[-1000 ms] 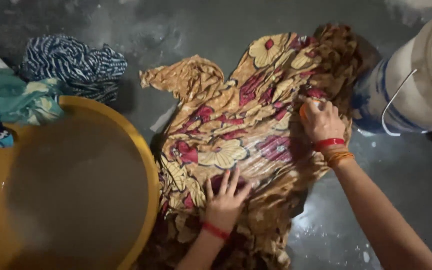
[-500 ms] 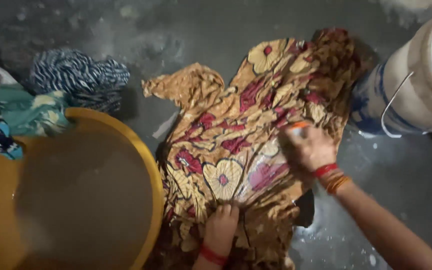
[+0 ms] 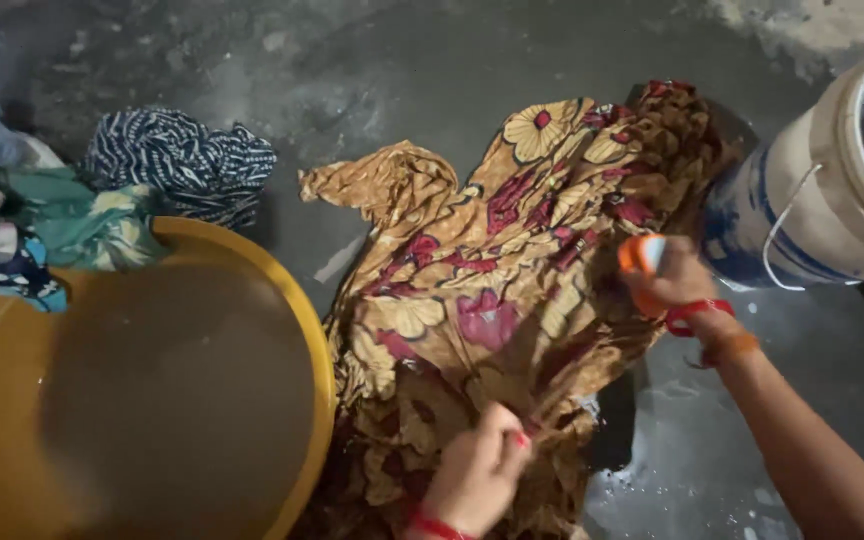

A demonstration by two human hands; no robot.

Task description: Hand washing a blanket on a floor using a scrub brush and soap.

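Lying spread on the wet floor (image 3: 512, 60) beside a yellow basin (image 3: 317, 340), floral cloth (image 3: 492, 300), left hand (image 3: 477, 475) grip clenched on its lower folds, right hand (image 3: 677, 285) grasping an orange brush (image 3: 640, 255), white bucket (image 3: 812, 200) near.

Home washing spot, wet concrete floor (image 3: 472, 60), yellow basin (image 3: 317, 330), bucket (image 3: 822, 220)

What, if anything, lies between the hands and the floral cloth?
Nothing visible. The left hand pinches the floral cloth near its lower edge; the right hand, gripping an orange brush, rests directly on it.
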